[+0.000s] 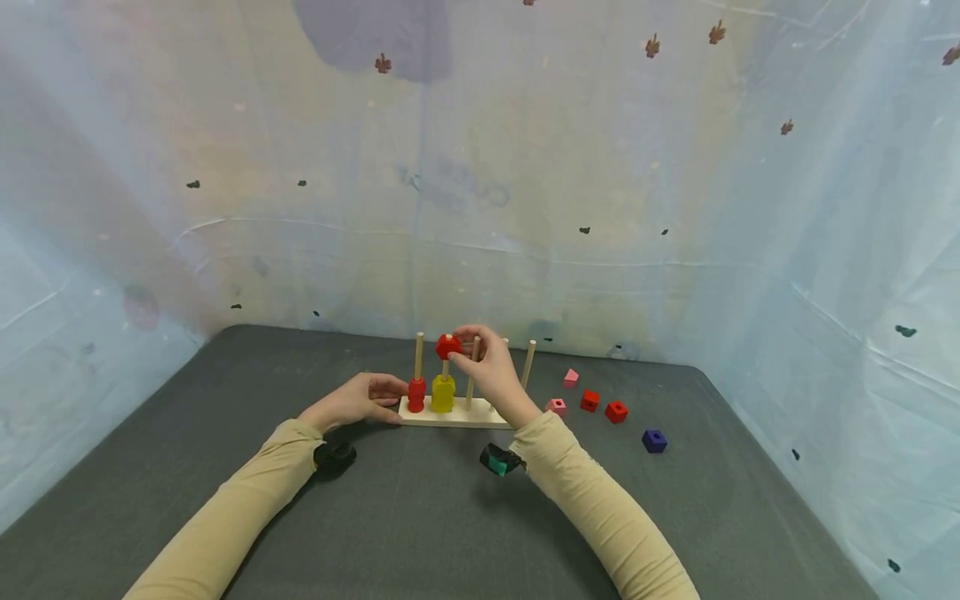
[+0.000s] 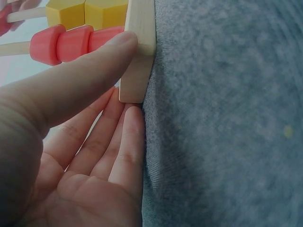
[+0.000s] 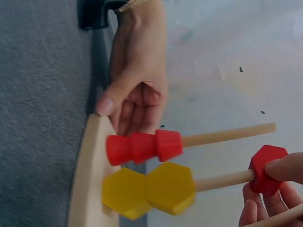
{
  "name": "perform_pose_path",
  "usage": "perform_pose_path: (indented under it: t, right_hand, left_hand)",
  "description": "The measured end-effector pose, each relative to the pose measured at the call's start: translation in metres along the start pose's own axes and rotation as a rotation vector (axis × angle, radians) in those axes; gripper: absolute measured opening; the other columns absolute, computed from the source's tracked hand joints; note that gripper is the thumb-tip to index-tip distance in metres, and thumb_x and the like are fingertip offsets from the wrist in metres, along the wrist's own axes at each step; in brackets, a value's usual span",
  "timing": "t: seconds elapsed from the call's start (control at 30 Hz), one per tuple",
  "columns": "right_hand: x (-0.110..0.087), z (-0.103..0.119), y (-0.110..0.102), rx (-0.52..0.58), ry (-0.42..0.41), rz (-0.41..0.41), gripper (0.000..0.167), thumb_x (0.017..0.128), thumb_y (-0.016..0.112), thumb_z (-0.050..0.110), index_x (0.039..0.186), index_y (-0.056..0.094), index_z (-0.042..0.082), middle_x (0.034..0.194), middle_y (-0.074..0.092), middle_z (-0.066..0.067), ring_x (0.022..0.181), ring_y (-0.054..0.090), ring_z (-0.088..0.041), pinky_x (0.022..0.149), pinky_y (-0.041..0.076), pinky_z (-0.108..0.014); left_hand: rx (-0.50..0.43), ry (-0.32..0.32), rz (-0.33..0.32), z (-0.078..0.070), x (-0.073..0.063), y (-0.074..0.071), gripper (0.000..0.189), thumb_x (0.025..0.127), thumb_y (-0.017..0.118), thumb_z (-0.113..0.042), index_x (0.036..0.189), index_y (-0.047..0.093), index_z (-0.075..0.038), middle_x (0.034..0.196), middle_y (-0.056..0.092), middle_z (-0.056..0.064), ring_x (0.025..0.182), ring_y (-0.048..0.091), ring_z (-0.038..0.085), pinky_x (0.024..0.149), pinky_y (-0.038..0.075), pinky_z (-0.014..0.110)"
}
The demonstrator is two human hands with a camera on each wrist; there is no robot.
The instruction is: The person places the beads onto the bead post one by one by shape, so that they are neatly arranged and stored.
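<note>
A wooden peg stand [image 1: 457, 419] bears a row of upright pegs. My left hand [image 1: 357, 402] holds its left end, thumb on the near side [image 2: 137, 28] and fingers behind the end. Several red rounded beads [image 3: 142, 146] are stacked on the leftmost peg. Yellow hexagonal beads [image 3: 149, 190] sit low on the second peg. My right hand [image 1: 487, 371] pinches a red hexagonal bead [image 3: 267, 169] between thumb and fingers. That bead is threaded on the top of the second peg, apart from the yellow ones. The right hand partly hides the pegs farther right.
To the right of the stand lie a pink triangular bead [image 1: 571, 378], a pink bead [image 1: 557, 407], two red cube beads [image 1: 590, 401] and a dark blue cube bead [image 1: 655, 441]. They lie on a dark grey table [image 1: 405, 517], with a pale curtain [image 1: 480, 208] around it.
</note>
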State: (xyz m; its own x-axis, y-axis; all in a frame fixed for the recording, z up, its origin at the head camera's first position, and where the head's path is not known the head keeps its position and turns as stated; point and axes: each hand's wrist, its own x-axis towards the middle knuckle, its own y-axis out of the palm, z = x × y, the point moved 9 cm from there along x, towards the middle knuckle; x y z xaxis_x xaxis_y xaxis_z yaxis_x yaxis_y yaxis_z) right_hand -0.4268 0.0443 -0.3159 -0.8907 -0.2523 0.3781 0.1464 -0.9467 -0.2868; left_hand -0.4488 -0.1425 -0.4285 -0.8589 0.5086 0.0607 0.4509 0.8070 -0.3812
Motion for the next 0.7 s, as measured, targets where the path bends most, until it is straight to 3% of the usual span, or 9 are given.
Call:
perform_pose_path:
  t: [0.37, 0.7]
  right_hand:
    - [-0.010, -0.029, 0.010, -0.009, 0.113, 0.014, 0.029, 0.088, 0.070, 0.006, 0.115, 0.059, 0.005, 0.111, 0.063, -0.009, 0.100, 0.061, -0.022, 0.088, 0.053, -0.035]
    - [-0.013, -0.035, 0.012, -0.009, 0.113, 0.034, 0.032, 0.089, 0.065, -0.001, 0.120, 0.057, -0.004, 0.114, 0.060, -0.020, 0.104, 0.058, -0.033, 0.088, 0.052, -0.042]
  left_hand:
    - [0.010, -0.012, 0.000, 0.000, 0.000, 0.001, 0.057, 0.076, 0.080, -0.006, 0.126, 0.055, 0.005, 0.127, 0.055, 0.020, 0.121, 0.051, 0.036, 0.099, 0.047, 0.038]
    - [0.000, -0.018, -0.007, 0.001, 0.001, 0.000, 0.056, 0.076, 0.080, -0.006, 0.126, 0.056, 0.004, 0.126, 0.056, 0.019, 0.120, 0.051, 0.035, 0.099, 0.046, 0.038]
